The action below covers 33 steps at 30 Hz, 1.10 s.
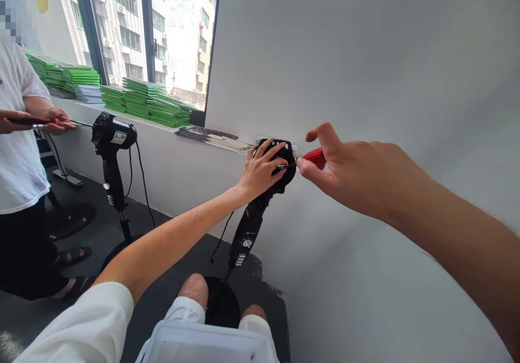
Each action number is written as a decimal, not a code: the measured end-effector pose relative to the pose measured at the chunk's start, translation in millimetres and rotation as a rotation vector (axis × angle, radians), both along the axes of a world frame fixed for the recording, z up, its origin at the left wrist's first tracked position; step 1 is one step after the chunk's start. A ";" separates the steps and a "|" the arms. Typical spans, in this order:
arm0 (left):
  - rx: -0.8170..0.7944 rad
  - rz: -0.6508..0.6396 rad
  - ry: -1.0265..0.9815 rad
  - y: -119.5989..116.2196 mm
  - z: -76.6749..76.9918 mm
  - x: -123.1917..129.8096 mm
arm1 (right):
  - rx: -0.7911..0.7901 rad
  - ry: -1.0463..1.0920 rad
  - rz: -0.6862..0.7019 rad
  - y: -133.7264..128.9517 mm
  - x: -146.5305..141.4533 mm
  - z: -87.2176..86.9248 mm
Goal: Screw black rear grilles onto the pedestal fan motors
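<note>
A black stand fan without blades or guard stands before me, its motor head (287,174) tilted slightly on the black post (247,227). My left hand (264,165) is wrapped over the front of that head, fingers spread across it, near a short metal shaft. To the right, my right hand (345,165) holds a screwdriver by its red handle (316,158), with the index finger raised and bent. The thin blade points left at the motor head; its tip is partly hidden by my left fingers, so I cannot tell what it touches.
A white plastic tub (211,341) rests at my lap. On the left, a person in a white shirt (24,130) holds a long screwdriver (36,120) to another black fan (116,135). Green stacks (142,100) line the window sill. A wall (385,276) rises close on my right.
</note>
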<state>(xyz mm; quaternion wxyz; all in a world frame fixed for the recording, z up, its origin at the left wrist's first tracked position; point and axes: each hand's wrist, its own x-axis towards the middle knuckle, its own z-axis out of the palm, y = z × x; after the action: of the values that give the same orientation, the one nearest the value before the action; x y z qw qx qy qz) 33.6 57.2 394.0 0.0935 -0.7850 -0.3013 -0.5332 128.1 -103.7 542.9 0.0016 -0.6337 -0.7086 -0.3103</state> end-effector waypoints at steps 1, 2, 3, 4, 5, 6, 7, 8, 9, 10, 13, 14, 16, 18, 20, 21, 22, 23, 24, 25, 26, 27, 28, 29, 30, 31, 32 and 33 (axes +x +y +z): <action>-0.001 -0.002 0.003 -0.2 -0.1 -0.1 | -0.047 0.007 0.014 0.8 0.1 0.5; -0.002 -0.004 0.004 -0.6 -0.2 0.0 | -0.069 -0.020 0.008 1.4 0.7 0.9; -0.003 -0.005 0.004 -0.9 -0.2 0.4 | -0.061 -0.068 -0.013 1.7 1.7 1.1; -0.004 -0.003 0.002 -1.3 -0.1 1.0 | -0.027 -0.124 -0.038 1.7 2.9 1.0; -0.005 -0.001 -0.001 -1.7 0.1 1.6 | 0.022 -0.172 -0.058 1.3 4.1 0.8; -0.005 0.001 -0.002 -2.0 0.5 2.2 | 0.073 -0.208 -0.074 0.8 5.1 0.6; -0.006 0.001 -0.001 -2.2 0.7 2.3 | 0.116 -0.231 -0.088 0.2 5.8 0.2; -0.006 -0.005 0.004 -2.0 0.7 1.8 | 0.150 -0.243 -0.101 -0.4 6.0 -0.1; -0.008 -0.021 0.009 -1.2 0.3 0.5 | 0.167 -0.243 -0.110 -1.0 5.8 -0.3; -0.015 -0.047 0.006 0.3 -0.8 -1.8 | 0.169 -0.229 -0.112 -1.4 5.1 -0.6; -0.086 -0.172 -0.105 10.7 -9.6 -13.2 | 0.097 -0.078 -0.047 -2.4 1.7 -0.9; -0.132 -0.223 -0.176 16.2 -14.1 -17.5 | 0.067 -0.024 -0.022 -2.7 0.8 -0.9; -0.271 -0.355 -0.308 28.6 -23.5 -24.2 | 0.023 0.038 0.001 -3.2 0.2 -0.8; -0.420 -0.520 -0.363 40.1 -30.7 -27.4 | 0.008 0.038 0.008 -3.2 1.7 -0.7; -0.494 -0.641 -0.350 47.6 -33.9 -27.2 | 0.012 -0.001 0.014 -2.9 4.7 -1.0; -0.491 -0.663 -0.335 49.6 -34.1 -26.4 | 0.024 -0.032 0.011 -2.7 6.2 -1.3; -0.474 -0.664 -0.323 50.5 -33.7 -25.5 | 0.042 -0.064 0.005 -2.4 7.6 -1.6; -0.461 -0.657 -0.315 50.6 -32.9 -24.6 | 0.068 -0.096 -0.001 -2.3 8.7 -2.0; -0.459 -0.650 -0.310 50.2 -32.2 -23.9 | 0.101 -0.124 -0.008 -2.3 9.5 -2.4; -0.467 -0.646 -0.307 49.5 -31.7 -23.4 | 0.137 -0.143 -0.013 -2.5 10.0 -2.7; -0.479 -0.643 -0.306 49.0 -31.6 -23.3 | 0.170 -0.154 -0.017 -2.7 10.2 -3.0; -0.487 -0.637 -0.305 48.7 -31.9 -23.4 | 0.197 -0.160 -0.024 -3.0 10.3 -3.1; -0.487 -0.626 -0.304 48.7 -32.6 -23.6 | 0.213 -0.164 -0.038 -3.4 10.3 -3.3; -0.479 -0.612 -0.304 49.1 -33.5 -23.9 | 0.213 -0.163 -0.053 -3.6 10.3 -3.4; -0.470 -0.603 -0.307 49.7 -34.5 -24.1 | 0.205 -0.156 -0.067 -3.9 10.3 -3.6; -0.466 -0.602 -0.314 50.5 -35.4 -24.3 | 0.191 -0.142 -0.076 -4.0 10.1 -3.6; -0.466 -0.611 -0.323 51.2 -36.2 -24.2 | 0.172 -0.118 -0.074 -4.0 9.9 -3.5; -0.471 -0.627 -0.333 51.9 -36.7 -24.0 | 0.146 -0.085 -0.058 -3.9 9.6 -3.1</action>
<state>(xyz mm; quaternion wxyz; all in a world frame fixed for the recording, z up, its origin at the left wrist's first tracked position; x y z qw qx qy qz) 9.5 109.1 357.3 -0.3048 -0.7419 -0.1724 -0.5719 137.7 -107.6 539.8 0.0089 -0.6384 -0.6649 -0.3876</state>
